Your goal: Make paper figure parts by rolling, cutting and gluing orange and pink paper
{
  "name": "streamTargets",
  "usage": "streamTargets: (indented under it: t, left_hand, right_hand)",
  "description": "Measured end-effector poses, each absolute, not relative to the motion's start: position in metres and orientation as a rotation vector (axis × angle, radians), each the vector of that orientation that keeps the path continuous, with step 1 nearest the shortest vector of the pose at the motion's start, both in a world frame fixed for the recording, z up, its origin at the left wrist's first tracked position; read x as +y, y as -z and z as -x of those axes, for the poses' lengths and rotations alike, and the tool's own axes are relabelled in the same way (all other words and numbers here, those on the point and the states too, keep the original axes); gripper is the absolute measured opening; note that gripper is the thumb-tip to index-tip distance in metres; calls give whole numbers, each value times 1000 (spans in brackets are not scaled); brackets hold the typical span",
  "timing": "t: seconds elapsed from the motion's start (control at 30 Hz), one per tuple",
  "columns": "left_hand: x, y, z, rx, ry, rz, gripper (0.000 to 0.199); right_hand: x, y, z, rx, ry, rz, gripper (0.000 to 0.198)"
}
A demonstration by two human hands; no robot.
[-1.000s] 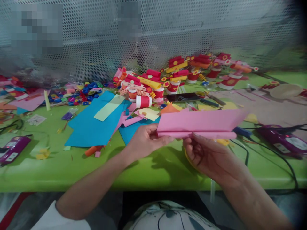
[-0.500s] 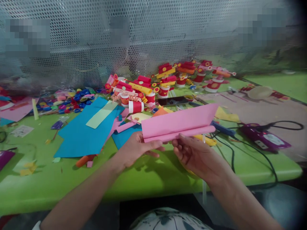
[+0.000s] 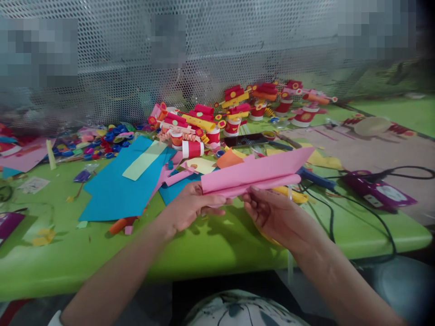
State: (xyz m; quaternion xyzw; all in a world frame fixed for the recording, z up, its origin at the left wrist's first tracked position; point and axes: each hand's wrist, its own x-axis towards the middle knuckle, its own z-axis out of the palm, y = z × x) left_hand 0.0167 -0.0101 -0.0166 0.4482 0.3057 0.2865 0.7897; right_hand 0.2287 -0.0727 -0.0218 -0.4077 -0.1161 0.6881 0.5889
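Observation:
A sheet of pink paper [image 3: 258,171], rolled into a tube along its near edge, is held up above the table between my two hands. My left hand [image 3: 190,209] grips its left end, with the thumb along the rolled edge. Around the middle of the roll, my right hand [image 3: 272,213] pinches the paper with thumb and fingers, the lower fingers curled beneath. The far flap of the sheet stands up and slants toward the upper right. Behind the paper lie an orange paper piece [image 3: 229,158] and a blue-handled glue gun [image 3: 317,179].
Blue paper sheets [image 3: 115,190] with a pale green strip [image 3: 144,159] lie left on the green table [image 3: 84,267]. Red paper-cup figures [image 3: 193,149] stand at the back. A purple power box [image 3: 377,192] with black cables [image 3: 384,237] sits at right, a phone [image 3: 246,140] behind.
The pink flap has tipped lower and its rolled edge has turned slightly in my fingers. Both hands keep their grip in nearly the same place.

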Motion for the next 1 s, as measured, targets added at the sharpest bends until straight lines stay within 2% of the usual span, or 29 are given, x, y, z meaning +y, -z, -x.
streamTargets:
  t: [0.37, 0.7, 0.9, 1.0]
  left_hand:
    - [-8, 18, -16, 594, -566, -867, 33]
    - [-12, 23, -24, 591, -668, -705, 20]
    - [-16, 26, -33, 605, -753, -642, 25]
    - [-14, 27, -33, 639, -787, -625, 21]
  right_hand:
    - [-68, 17, -234, -245, -1617, 935, 15]
    - [-69, 17, -220, -205, -1575, 892, 12]
    - [-68, 13, -212, -245, -1575, 859, 14]
    - [-69, 13, -215, -248, -1576, 875, 15]
